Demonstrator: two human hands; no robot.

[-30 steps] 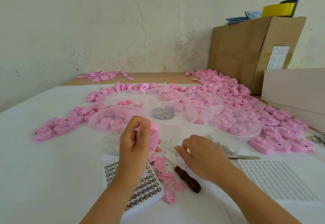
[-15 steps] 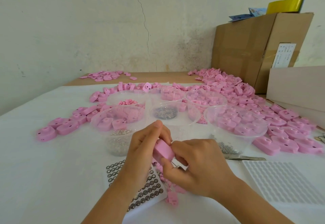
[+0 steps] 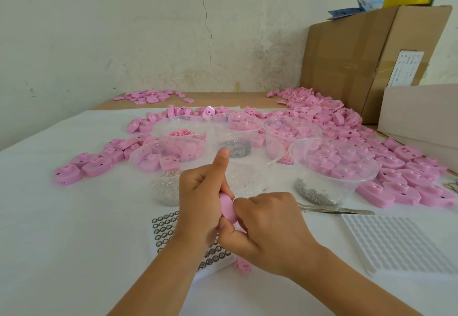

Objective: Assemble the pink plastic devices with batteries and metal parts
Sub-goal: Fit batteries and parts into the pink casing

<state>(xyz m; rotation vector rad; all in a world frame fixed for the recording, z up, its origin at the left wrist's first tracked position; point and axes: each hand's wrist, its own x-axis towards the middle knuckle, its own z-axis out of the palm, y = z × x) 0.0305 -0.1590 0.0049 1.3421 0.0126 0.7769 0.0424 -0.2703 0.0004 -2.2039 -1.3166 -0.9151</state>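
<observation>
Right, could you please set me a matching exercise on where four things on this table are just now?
Things: 1 tweezers; 2 cardboard box; 3 pink device; 4 battery sheet.
Places: A gripped by left hand and right hand; B lying before the right-hand bowl; C partly under the left forearm; D at the back right.
Pairs: 1-B, 2-D, 3-A, 4-C.

Single head-worn view, forward-down, close over table (image 3: 62, 241)

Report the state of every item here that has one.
left hand, grips the pink device, thumb raised.
right hand, grips the pink device too.
pink device, held off the table between both hands.
tweezers, lying on the table, untouched.
white grid tray, cells look empty.
cardboard box, looks closed.
</observation>
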